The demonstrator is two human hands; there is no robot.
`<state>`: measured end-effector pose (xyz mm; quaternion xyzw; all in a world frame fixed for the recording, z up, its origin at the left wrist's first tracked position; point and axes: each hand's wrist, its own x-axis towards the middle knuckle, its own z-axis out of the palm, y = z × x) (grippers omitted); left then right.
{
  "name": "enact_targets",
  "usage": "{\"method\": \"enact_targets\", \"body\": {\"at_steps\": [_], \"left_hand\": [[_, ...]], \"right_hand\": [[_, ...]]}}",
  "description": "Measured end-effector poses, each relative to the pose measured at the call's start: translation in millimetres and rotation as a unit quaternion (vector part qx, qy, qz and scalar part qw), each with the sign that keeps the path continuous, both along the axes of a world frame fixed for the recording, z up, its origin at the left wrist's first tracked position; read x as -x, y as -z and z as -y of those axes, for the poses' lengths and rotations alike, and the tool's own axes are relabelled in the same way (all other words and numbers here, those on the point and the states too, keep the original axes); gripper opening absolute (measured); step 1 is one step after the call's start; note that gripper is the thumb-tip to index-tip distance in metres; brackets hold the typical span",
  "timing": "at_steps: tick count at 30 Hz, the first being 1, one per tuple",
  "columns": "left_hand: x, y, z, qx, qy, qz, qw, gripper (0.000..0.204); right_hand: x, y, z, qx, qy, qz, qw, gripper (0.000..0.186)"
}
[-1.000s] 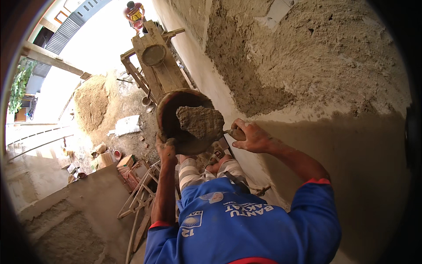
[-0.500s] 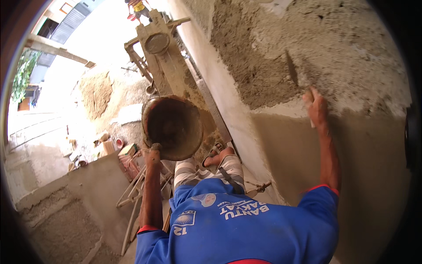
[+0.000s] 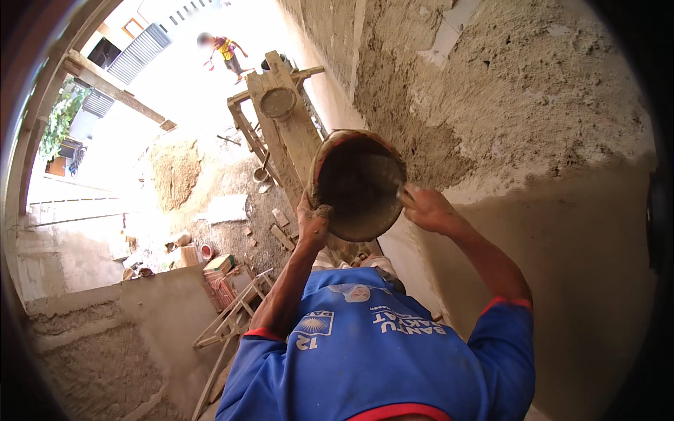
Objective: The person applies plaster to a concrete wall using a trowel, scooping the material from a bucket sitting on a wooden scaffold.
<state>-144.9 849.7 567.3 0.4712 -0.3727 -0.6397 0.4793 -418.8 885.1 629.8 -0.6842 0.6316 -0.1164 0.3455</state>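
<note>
My left hand (image 3: 313,223) is closed around the near left rim of a round, mortar-stained bucket (image 3: 358,154). The bucket is tilted so that its dark inside faces me; how much mortar it holds is hard to make out. At its right rim my right hand (image 3: 432,210) grips a trowel (image 3: 405,196); the blade is mostly lost in the bucket's shadow. To the right rises a wall with rough, fresh plaster (image 3: 519,112) above and a smooth, damp-looking band (image 3: 540,245) below.
Ahead stands a plank scaffold (image 3: 270,133) with a round pan (image 3: 278,103) on it. A sand heap (image 3: 175,172), stacked bricks (image 3: 225,288) and wooden strips (image 3: 228,319) lie lower left. Another person (image 3: 228,52) is in the bright yard. A low wall (image 3: 154,302) runs at left.
My right hand has brought the trowel down from the wall to the bucket. The bucket in my left hand has moved right, closer to the wall. The view has shifted too.
</note>
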Motion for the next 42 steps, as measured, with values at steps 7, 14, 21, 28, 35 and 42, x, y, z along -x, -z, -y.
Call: {"method": "enact_targets", "body": {"at_steps": [7,14,21,28,35,42], "left_hand": [[9.4,-53.0,26.0,0.061,0.054,-0.018,0.996,0.061],[4.0,-41.4,31.0,0.083,0.059,0.033,0.994,0.061],[24.0,-73.4,42.2,0.15,0.067,0.241,0.957,0.06],[26.3,-84.1,50.7,0.172,0.097,0.214,0.957,0.059],[27.2,-61.5,48.2,0.137,0.091,0.252,0.954,0.062],[22.0,-49.1,48.9,0.108,0.093,0.244,0.959,0.061]], "right_hand": [[-37.6,2.8,11.8,0.178,-0.121,-0.258,0.942,0.02],[-17.3,-52.7,13.2,0.172,-0.164,-0.36,0.902,0.032],[-20.4,-43.9,53.6,0.183,-0.124,-0.373,0.901,0.015],[2.5,-13.1,46.5,0.008,-0.119,-0.21,0.971,0.023],[-26.0,49.5,23.1,-0.039,-0.022,0.023,0.999,0.031],[-40.4,66.7,16.0,0.004,0.029,0.143,0.989,0.039]]}}
